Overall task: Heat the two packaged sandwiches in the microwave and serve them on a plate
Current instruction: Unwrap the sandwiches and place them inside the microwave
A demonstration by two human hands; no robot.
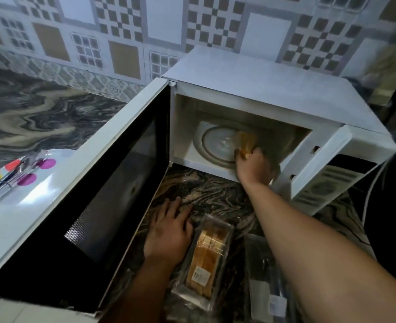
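The white microwave (274,89) stands open, its door (113,206) swung out to the left. My right hand (254,165) reaches into the cavity and grips a sandwich (244,139) over the glass turntable (215,145). A second sandwich in clear packaging (206,257) lies on the dark marbled counter (215,190) in front of the microwave. My left hand (169,229) rests flat on the counter just left of that package, fingers spread. What looks like an empty clear wrapper (267,276) lies to the right of the package, partly under my right forearm.
A white plate with coloured dots (43,180) sits left of the door, with metal tongs (10,176) lying on it. A patterned tile wall (122,31) runs behind. The microwave's control panel (327,183) faces front right. A cable (376,183) hangs at the right.
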